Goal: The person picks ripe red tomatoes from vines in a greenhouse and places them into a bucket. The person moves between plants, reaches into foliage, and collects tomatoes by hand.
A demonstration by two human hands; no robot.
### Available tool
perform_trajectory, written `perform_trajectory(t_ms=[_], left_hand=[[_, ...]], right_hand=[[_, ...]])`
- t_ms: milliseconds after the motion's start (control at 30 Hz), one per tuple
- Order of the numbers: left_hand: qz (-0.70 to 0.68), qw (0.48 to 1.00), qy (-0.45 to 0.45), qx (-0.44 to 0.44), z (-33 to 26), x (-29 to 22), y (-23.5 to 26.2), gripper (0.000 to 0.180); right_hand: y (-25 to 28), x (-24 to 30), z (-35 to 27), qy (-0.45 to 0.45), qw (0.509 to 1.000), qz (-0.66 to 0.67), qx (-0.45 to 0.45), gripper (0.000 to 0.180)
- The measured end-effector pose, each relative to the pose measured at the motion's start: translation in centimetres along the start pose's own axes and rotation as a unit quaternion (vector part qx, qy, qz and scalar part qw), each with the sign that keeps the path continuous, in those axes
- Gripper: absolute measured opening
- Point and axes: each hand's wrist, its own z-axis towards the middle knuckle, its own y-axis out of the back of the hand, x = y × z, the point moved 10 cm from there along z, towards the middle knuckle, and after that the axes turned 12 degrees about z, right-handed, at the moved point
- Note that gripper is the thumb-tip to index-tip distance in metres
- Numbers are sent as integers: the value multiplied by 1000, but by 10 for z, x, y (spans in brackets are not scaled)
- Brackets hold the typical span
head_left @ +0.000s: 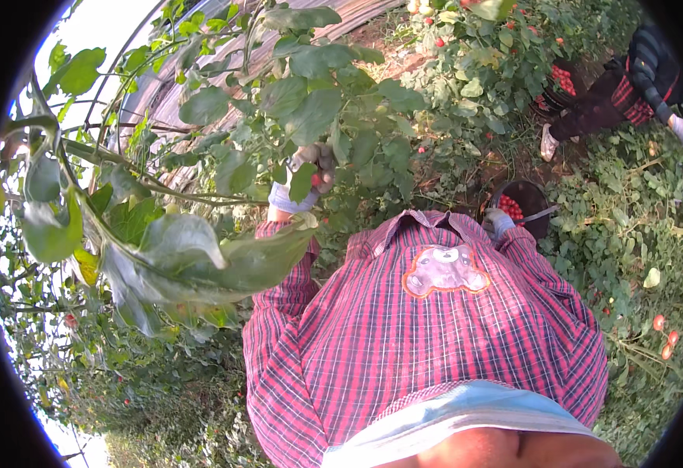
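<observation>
My left hand (314, 171), in a white glove with a grey palm, reaches up among tomato leaves. Its fingers are curled around a small red tomato (316, 180), partly covered by a leaf. My right hand (500, 222), also gloved, is at the near left rim of a dark bucket (534, 227). It appears to grip that rim, though its fingertips are hidden. Red cherry tomatoes (510, 207) lie inside the bucket.
A leafy branch (193, 257) hangs close in front at the left. Tomato plants (466, 86) grow on both sides, with ripe tomatoes (667, 343) at the right. Another gloved person (630, 93) bends at the far right, beside a container of red tomatoes (564, 79). Plastic sheeting (341, 27) lies behind.
</observation>
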Motion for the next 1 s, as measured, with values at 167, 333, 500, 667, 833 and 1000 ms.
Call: perform_trajectory(t_ms=[167,333,500,667,833,1000], left_hand=[[146,966,79,197,-37,27,-75,24],[101,971,37,214,-15,19,-141,21],[146,971,23,187,10,6,-160,21],[172,982,-36,76,48,-29,-161,29],[85,971,-220,-50,110,-112,-138,59],[31,963,-236,-128,111,-133,-103,52]], right_hand=[[-40,14,-25,42,998,-27,49,27],[-54,21,12,283,741,-595,132,27],[-25,11,23,255,858,-438,80,28],[9,-7,-6,113,988,-102,36,22],[16,46,-66,30,992,118,-33,23],[-59,191,-170,266,932,197,147,23]])
